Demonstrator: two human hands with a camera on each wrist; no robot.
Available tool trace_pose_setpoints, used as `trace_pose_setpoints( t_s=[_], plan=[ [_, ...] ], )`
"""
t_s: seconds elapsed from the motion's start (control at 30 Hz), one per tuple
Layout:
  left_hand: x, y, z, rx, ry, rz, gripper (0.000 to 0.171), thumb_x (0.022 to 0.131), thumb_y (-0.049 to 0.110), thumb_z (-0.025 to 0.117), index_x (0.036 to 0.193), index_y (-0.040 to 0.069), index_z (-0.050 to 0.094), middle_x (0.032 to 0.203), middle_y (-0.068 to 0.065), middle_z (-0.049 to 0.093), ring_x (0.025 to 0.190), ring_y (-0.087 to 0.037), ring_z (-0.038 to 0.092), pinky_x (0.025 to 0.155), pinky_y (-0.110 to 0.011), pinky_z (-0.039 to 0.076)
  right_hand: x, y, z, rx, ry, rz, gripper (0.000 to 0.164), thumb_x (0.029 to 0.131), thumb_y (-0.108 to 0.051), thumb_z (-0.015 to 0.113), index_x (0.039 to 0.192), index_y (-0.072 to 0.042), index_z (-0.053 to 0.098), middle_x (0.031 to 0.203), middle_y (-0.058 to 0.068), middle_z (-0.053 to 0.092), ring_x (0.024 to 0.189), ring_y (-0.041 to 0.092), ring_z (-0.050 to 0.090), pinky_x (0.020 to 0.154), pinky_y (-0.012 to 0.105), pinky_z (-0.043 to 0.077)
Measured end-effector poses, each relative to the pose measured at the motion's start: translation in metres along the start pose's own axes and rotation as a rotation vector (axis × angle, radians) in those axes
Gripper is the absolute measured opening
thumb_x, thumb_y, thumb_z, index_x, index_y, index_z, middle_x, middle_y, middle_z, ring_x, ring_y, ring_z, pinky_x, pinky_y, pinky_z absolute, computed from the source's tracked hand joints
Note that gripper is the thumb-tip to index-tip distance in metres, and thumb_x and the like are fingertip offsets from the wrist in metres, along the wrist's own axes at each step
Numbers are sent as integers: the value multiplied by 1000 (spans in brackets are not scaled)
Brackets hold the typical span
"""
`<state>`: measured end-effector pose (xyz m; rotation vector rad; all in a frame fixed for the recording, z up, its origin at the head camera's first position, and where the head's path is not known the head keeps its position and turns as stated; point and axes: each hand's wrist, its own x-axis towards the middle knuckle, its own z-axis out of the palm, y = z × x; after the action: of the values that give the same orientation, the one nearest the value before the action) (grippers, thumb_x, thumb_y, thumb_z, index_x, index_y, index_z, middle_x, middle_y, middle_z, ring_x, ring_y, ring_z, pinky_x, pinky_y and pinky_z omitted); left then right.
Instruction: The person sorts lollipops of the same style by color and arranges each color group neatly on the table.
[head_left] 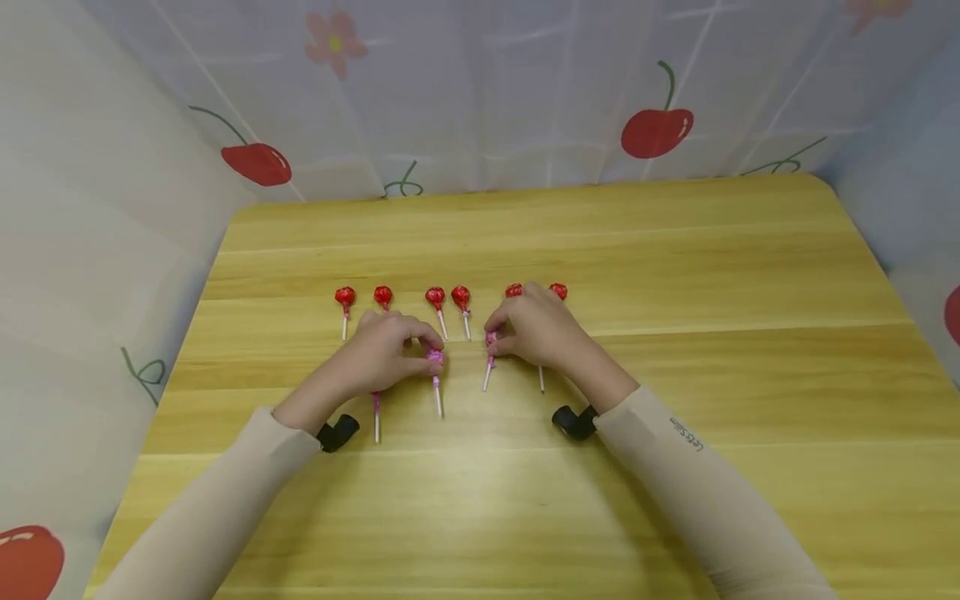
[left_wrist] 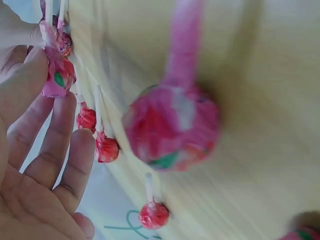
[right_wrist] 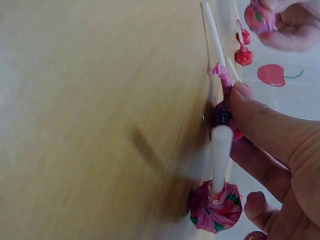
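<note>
My left hand (head_left: 386, 350) pinches the head of a pink-wrapped lollipop (head_left: 437, 385) between thumb and fingertips, its white stick pointing toward me. To its right, my right hand (head_left: 543, 325) pinches a second pink lollipop (head_left: 489, 367) by the head, the stick slanting down. Below the left palm lies another pink lollipop (left_wrist: 172, 125), close to that wrist's camera. One more pink lollipop (right_wrist: 216, 207) is beside the right hand's fingers in the right wrist view; in the head view the hand covers its head.
Red lollipops (head_left: 435, 297) lie in a row beyond the hands, heads away from me, partly hidden by the hands. They rest on a wooden table (head_left: 480, 517). A pale cherry-print curtain (head_left: 480, 100) borders the far edge. Black wrist devices (head_left: 573, 422) sit under both wrists.
</note>
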<state>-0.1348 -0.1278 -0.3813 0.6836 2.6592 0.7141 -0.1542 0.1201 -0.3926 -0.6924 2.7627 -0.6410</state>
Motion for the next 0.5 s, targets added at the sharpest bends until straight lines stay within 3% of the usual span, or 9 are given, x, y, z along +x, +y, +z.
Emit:
trace_pose_setpoints(
  t_s=[0.27,0.5],
  plan=[
    [-18,-1,6,46,-75,37,17,82,34,81,96,27,76,93,17,73,91,-11,60,79,-38,22,-2,-1,1,17,-7,24,20,80,-36,82,96,-24,80,101,-10,75,88,19,46,79,33,32],
    [-19,-2,10,73,-59,49,18,80,34,82,95,27,76,91,17,72,91,-11,59,79,-37,22,-3,-3,0,3,-7,12,21,80,-35,83,97,-24,80,100,-9,75,91,19,49,81,34,35]
  ],
)
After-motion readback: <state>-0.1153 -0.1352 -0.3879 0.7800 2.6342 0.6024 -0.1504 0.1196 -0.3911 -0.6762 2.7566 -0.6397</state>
